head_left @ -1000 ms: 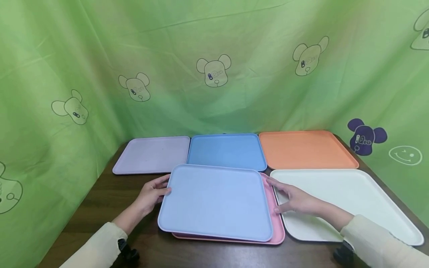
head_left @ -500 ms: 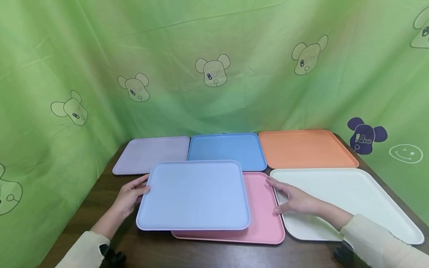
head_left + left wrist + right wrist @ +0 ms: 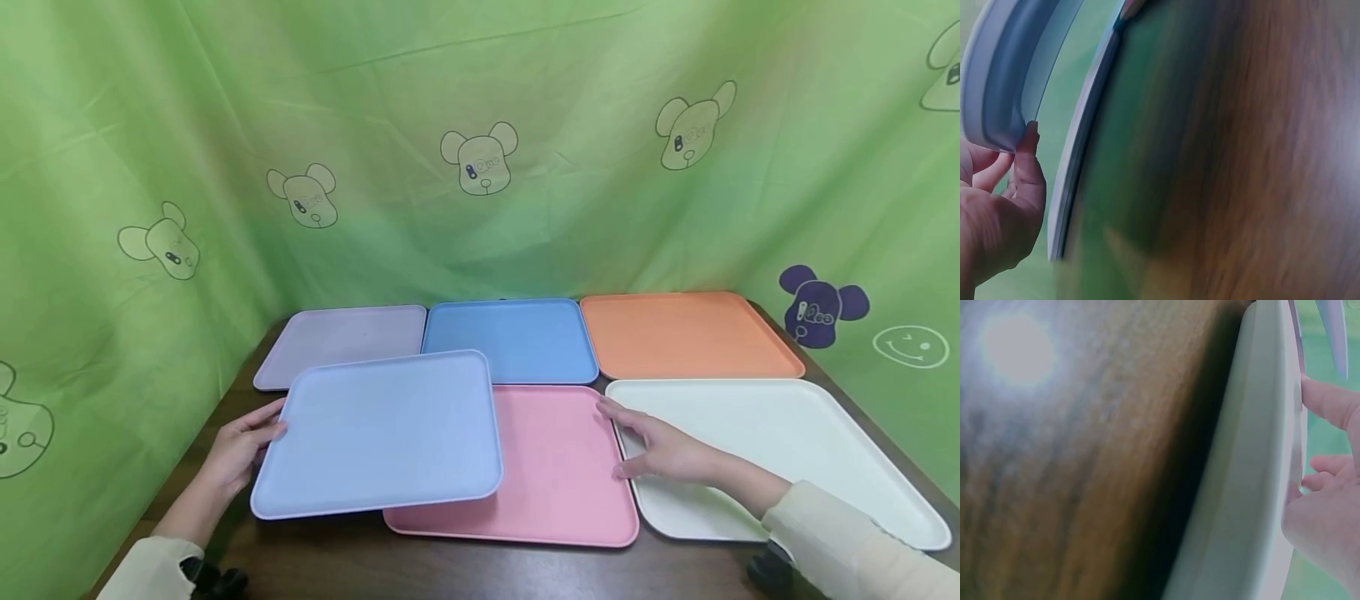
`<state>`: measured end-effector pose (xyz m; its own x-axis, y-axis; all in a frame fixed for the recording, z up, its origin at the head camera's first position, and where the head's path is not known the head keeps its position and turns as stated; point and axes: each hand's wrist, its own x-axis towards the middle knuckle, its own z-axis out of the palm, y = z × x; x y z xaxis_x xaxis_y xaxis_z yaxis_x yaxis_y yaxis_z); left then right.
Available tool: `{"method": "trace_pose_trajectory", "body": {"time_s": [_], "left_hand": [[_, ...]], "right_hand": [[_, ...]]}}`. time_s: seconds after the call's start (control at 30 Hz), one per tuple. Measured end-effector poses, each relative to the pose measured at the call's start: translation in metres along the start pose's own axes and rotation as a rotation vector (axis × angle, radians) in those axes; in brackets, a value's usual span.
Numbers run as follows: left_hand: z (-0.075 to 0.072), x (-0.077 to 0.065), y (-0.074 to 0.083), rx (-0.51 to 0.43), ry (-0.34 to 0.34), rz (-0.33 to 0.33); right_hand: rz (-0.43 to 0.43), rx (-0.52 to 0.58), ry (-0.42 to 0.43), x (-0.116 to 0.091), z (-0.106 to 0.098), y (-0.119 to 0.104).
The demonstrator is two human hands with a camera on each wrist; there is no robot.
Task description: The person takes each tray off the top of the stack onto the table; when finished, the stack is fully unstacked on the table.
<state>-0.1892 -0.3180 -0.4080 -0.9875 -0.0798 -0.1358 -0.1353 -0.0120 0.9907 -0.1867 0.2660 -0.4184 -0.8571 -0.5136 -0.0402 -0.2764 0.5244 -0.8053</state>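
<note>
My left hand (image 3: pixel 236 450) pinches the left edge of a light blue tray (image 3: pixel 382 433), thumb on the rim. In the left wrist view this tray (image 3: pixel 1007 62) is raised off the table and the thumb presses its edge. The tray tilts a little and overlaps the left part of a pink tray (image 3: pixel 562 467), which lies flat on the table. At the pink tray's right edge rests my right hand (image 3: pixel 663 446), fingers spread and fingertips on the rim. Its wrist hangs over the left side of a white tray (image 3: pixel 780 450), whose pale rim (image 3: pixel 1241 462) fills the right wrist view's middle.
Along the back of the dark wooden table (image 3: pixel 315 558) lie a purple tray (image 3: pixel 352 337), a darker blue tray (image 3: pixel 510 337) and an orange tray (image 3: pixel 690 333), side by side. A green curtain (image 3: pixel 375 100) with printed bear faces hangs behind and at both sides.
My left hand has carried the light blue tray leftward, uncovering most of the pink tray. The light blue tray has turned slightly, its right side higher. My right hand has stayed in place.
</note>
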Motion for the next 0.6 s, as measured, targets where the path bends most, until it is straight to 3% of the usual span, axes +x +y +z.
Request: {"method": "trace_pose_trajectory", "body": {"time_s": [0.33, 0.6], "left_hand": [[-0.041, 0.005, -0.01, 0.019, -0.028, 0.031], [-0.07, 0.006, -0.016, 0.084, -0.001, 0.006]], "right_hand": [[0.016, -0.014, 0.001, 0.0, -0.001, 0.002], [0.007, -0.017, 0.005, 0.0, 0.0, 0.0]]}}
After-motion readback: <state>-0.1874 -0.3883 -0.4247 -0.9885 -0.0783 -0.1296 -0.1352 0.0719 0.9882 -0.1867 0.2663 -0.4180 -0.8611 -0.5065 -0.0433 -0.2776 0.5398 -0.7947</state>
